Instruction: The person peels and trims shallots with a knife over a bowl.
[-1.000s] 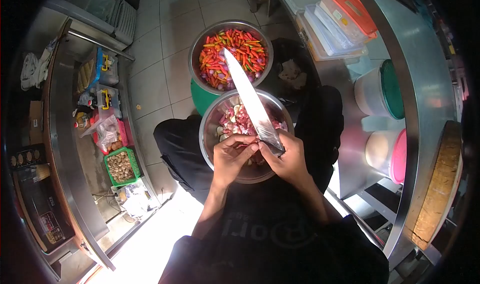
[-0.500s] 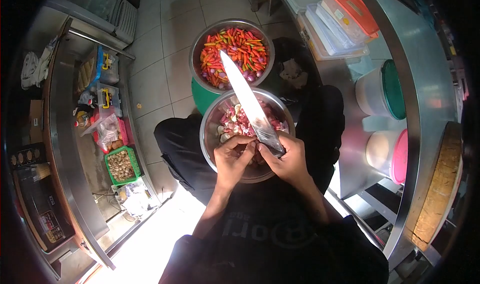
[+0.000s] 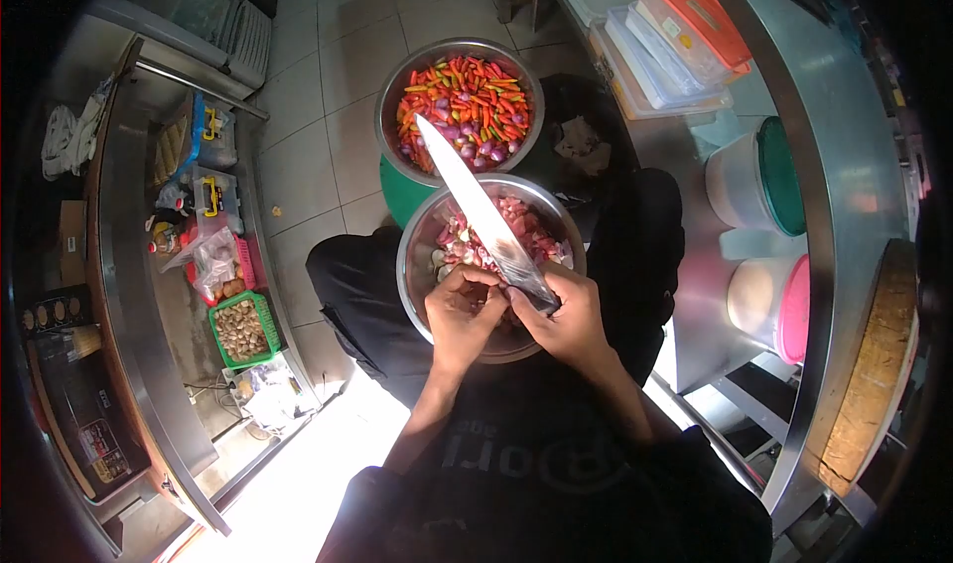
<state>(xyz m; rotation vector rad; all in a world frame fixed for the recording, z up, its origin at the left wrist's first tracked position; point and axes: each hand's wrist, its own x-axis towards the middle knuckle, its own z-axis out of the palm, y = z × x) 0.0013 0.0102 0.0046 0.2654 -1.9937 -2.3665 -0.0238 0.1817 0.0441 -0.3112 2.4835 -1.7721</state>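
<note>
My right hand (image 3: 568, 315) is wrapped round the handle of a large knife (image 3: 476, 206), whose blade points up and left across both bowls. My left hand (image 3: 463, 317) is pinched beside the knife's heel, its fingertips close to my right ones; what they hold is too small to make out. Both hands are over the near rim of a steel bowl (image 3: 409, 255) of cut reddish and pale pieces (image 3: 516, 217). Beyond it, a second steel bowl (image 3: 385, 116) holds red and orange chillies (image 3: 481, 86) and purple shallots (image 3: 486, 150).
A green stool (image 3: 399, 192) is under the far bowl. To the left, a shelf holds boxes, bags and a green basket (image 3: 268, 327). On the right are stacked containers (image 3: 660, 67), lidded tubs (image 3: 735, 181) and a round wooden board (image 3: 866, 374).
The knife's tip has swung left and down over the far bowl, uncovering more shallots. Both hands stay nearly in place, with a small shift of the right hand.
</note>
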